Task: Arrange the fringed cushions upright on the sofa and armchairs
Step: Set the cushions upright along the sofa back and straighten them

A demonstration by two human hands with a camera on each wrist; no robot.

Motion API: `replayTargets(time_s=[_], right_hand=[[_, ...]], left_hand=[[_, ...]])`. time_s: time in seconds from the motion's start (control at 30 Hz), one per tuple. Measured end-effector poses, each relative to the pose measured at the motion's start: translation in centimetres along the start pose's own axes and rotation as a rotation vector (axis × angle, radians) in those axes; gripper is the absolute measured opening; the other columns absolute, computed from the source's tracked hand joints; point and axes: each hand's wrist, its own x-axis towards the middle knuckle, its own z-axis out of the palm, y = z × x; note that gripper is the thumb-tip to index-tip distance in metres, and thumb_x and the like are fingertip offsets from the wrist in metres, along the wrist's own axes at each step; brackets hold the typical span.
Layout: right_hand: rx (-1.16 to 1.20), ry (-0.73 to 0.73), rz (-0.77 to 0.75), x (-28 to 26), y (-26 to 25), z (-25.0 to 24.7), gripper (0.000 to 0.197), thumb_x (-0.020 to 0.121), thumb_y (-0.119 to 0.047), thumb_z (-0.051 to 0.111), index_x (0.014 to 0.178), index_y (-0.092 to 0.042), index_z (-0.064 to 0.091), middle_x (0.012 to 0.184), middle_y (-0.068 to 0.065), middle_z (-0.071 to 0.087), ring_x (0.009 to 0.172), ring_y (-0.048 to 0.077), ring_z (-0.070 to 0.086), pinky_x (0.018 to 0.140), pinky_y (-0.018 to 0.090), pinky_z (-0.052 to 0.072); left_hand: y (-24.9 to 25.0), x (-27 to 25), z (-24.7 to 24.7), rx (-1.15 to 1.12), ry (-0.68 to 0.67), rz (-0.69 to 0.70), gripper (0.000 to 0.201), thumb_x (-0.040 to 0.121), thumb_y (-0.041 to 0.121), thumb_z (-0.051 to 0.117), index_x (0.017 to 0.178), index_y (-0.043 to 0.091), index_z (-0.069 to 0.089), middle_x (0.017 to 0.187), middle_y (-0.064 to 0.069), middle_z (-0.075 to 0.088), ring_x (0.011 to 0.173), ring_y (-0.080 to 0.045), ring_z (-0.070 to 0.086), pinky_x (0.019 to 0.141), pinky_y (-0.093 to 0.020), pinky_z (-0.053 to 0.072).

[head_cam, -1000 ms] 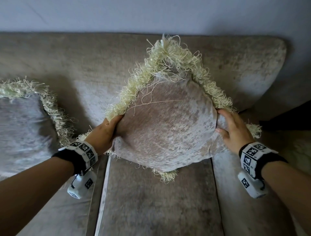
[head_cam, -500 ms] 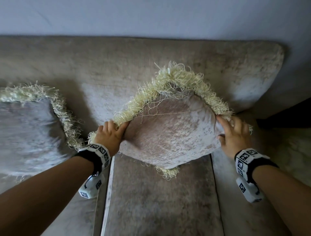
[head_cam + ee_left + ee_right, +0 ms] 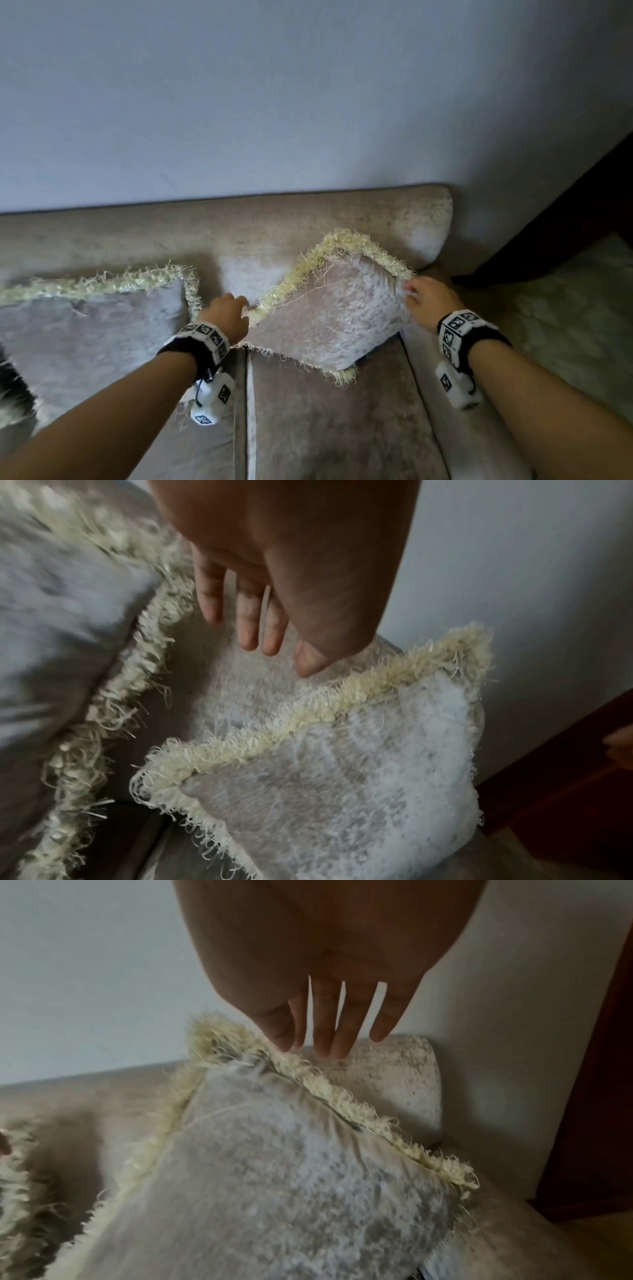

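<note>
Cushion point(image 3: 337, 315) is propped on one corner against the sofa point(image 3: 239, 222) back, centre-right of the head view.

Both hands are seen with fingers straight and relaxed: left hand point(image 3: 227, 313) at its left corner, right hand point(image 3: 430, 299) at its right corner, nothing gripped. A second cushion point(image 3: 92, 325) is seen lower left.

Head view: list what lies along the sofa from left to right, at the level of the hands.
Left fringed cushion → left hand → tilted fringed cushion → right hand → pale armchair seat.
</note>
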Motion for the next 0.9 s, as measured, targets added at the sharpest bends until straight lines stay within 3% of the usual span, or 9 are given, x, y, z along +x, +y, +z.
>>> replayTargets(time_s=[0.1,0.27,0.33,0.53,0.67,0.77,0.9], right_hand=[[-0.02,0.01,-0.028,-2.2,-2.7,-1.8,0.014,0.093,-0.025,0.052,0.098,-0.018,0.064,0.106,0.003,0.065,0.091,0.025,0.06,0.082,0.038,0.052],[-0.012,0.027,-0.16,-4.0,-6.8,-3.0,0.018,0.093,-0.026,0.054,0.108,-0.022,0.065,0.109,0.0,0.066,0.095,0.022,0.063,0.085,0.037,0.052],[-0.012,0.015,-0.205,-4.3,-8.5,-2.7,0.019,0.092,-0.026,0.056,0.108,-0.022,0.065,0.107,0.001,0.068,0.093,0.022,0.063,0.083,0.038,0.054],[-0.001,-0.001,-0.317,-5.4,-13.3,-0.7,0.021,0.093,-0.021,0.057,0.112,-0.021,0.065,0.106,0.0,0.067,0.091,0.018,0.063,0.082,0.033,0.053],[-0.011,-0.042,-0.394,-7.4,-18.2,1.6,0.022,0.092,-0.024,0.056,0.113,-0.023,0.063,0.11,-0.001,0.067,0.096,0.018,0.063,0.085,0.038,0.054],[-0.022,-0.037,-0.439,-8.6,-22.5,2.8,0.022,0.094,-0.026,0.057,0.116,-0.024,0.062,0.11,-0.004,0.066,0.098,0.017,0.062,0.088,0.039,0.053],[-0.034,-0.024,-0.486,-8.7,-29.1,5.3,0.023,0.093,-0.026,0.058,0.116,-0.024,0.061,0.11,-0.005,0.066,0.098,0.017,0.063,0.089,0.038,0.052]], left_hand=[[-2.2,-2.5,-1.4,-0.079,0.015,-0.009,0.031,0.089,0.029,0.046,0.118,0.027,0.058,0.122,-0.002,0.059,0.106,-0.02,0.059,0.092,-0.043,0.052],[-5.4,-7.2,-2.4,-0.146,0.099,-0.059,0.026,0.095,0.014,0.049,0.116,0.024,0.061,0.118,0.0,0.064,0.091,-0.015,0.063,0.08,-0.032,0.056],[-6.9,-9.6,-2.7,-0.139,0.137,-0.089,0.028,0.098,0.018,0.043,0.117,0.025,0.061,0.116,-0.003,0.063,0.087,-0.017,0.061,0.078,-0.034,0.054],[-11.5,-15.0,-3.8,-0.146,0.191,-0.157,0.03,0.098,0.032,0.045,0.126,0.025,0.053,0.122,-0.006,0.055,0.1,-0.025,0.059,0.088,-0.044,0.052],[-15.5,-18.4,-3.8,-0.153,0.271,-0.191,0.031,0.098,0.033,0.046,0.127,0.025,0.053,0.12,-0.004,0.055,0.102,-0.025,0.058,0.09,-0.045,0.05],[-19.0,-19.3,-3.0,-0.198,0.317,-0.205,0.031,0.097,0.033,0.048,0.127,0.026,0.05,0.121,-0.003,0.055,0.104,-0.023,0.057,0.091,-0.043,0.05],[-24.8,-19.3,-1.0,-0.243,0.28,-0.204,0.033,0.096,0.033,0.048,0.128,0.027,0.047,0.123,-0.004,0.052,0.106,-0.024,0.057,0.092,-0.045,0.049]])
